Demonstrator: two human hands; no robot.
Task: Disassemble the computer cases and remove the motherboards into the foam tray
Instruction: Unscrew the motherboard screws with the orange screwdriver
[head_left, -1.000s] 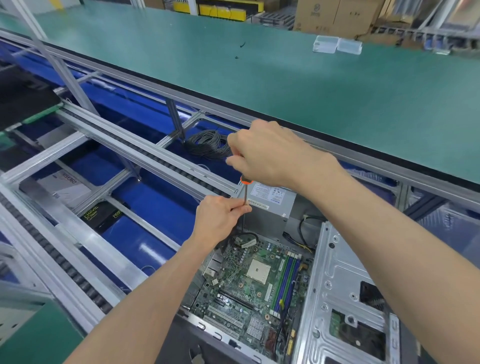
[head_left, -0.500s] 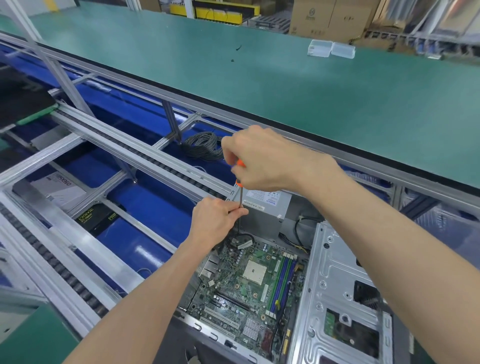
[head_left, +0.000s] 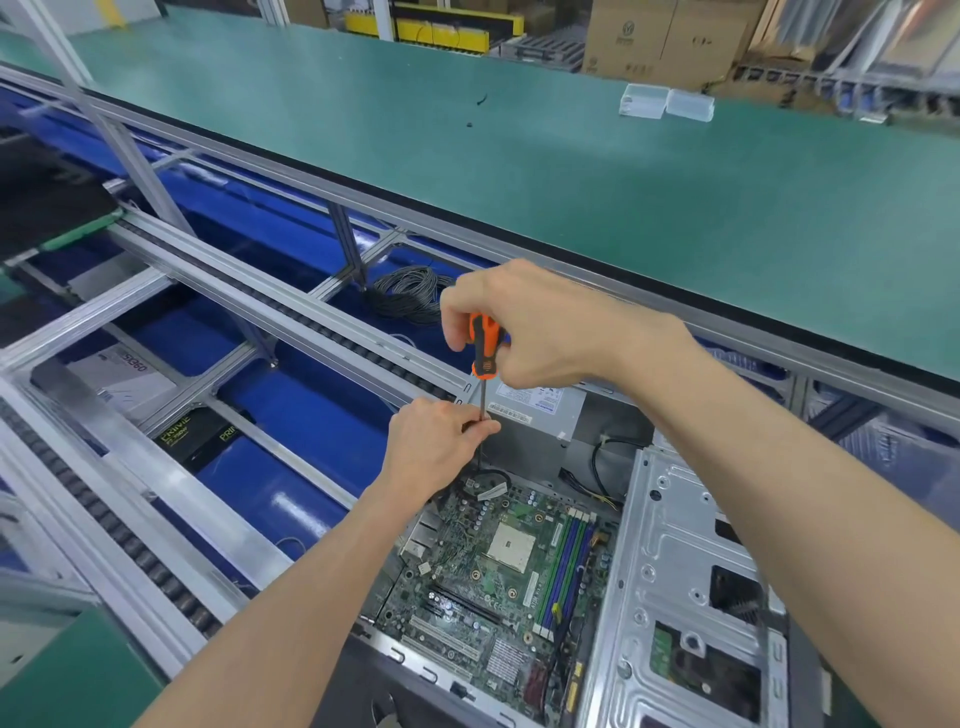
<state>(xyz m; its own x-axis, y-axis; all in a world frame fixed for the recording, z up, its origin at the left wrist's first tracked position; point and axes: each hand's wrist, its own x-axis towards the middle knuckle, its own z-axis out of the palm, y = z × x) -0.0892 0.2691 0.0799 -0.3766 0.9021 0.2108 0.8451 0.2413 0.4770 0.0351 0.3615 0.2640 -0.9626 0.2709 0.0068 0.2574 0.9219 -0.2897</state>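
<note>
Here the right hand (head_left: 524, 322) clenches the orange screwdriver (head_left: 484, 347) upright by its handle, while the left hand (head_left: 436, 447) pinches its thin shaft just above the green motherboard (head_left: 498, 577), which sits inside the open computer case (head_left: 675, 561) beside the grey power supply (head_left: 540, 415).

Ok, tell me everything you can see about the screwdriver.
The screwdriver has an orange and black handle, plastic or rubber by its look, and a thin dark metal shaft. It stands nearly upright. The right hand grips the handle from above; the left hand pinches the shaft lower down. The tip points at the far left corner of the motherboard; whether it touches cannot be seen.
</note>
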